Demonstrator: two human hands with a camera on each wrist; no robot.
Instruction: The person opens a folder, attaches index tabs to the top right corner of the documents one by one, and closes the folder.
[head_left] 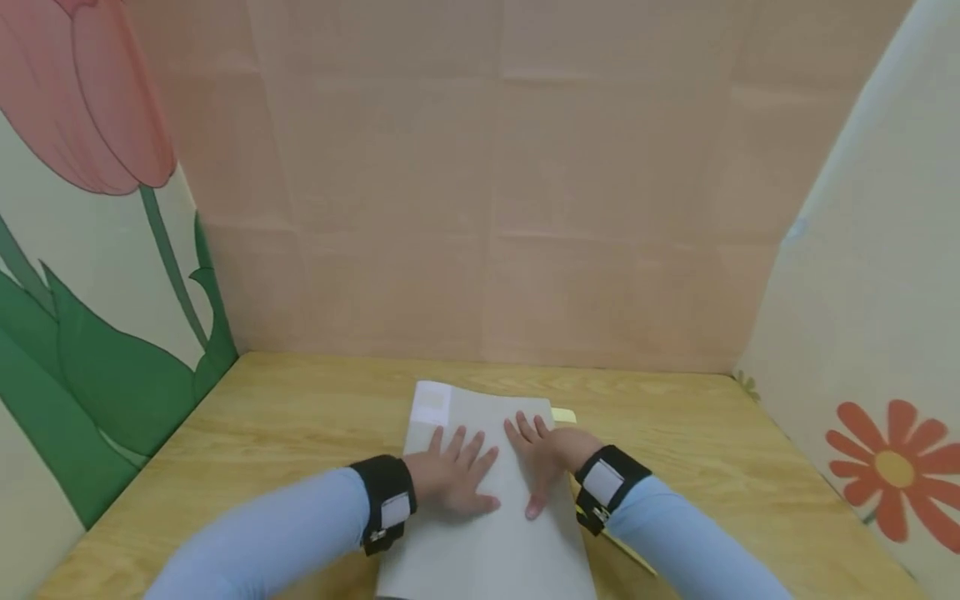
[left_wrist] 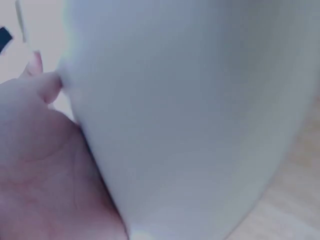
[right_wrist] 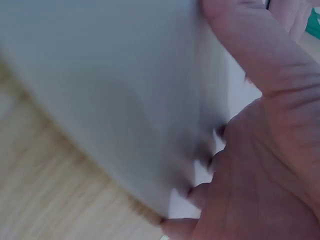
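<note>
A pale grey-white sheet of paper (head_left: 487,533) lies on the wooden table (head_left: 300,417), reaching toward me. My left hand (head_left: 455,471) lies flat on its left half with fingers spread. Beside it, my right hand (head_left: 542,457) presses flat on the right half, fingers straight. Both wrists wear black straps over light blue sleeves. The left wrist view shows my left hand (left_wrist: 40,165) against the blurred paper (left_wrist: 190,115). The right wrist view shows my right hand (right_wrist: 260,150) on the paper (right_wrist: 100,85). A yellow sheet (head_left: 564,415) peeks out under the paper's right edge.
A peach wall panel (head_left: 487,183) closes the back of the table. A panel with a painted tulip (head_left: 82,208) stands on the left, and one with an orange flower (head_left: 896,471) on the right. Bare wood lies on both sides of the paper.
</note>
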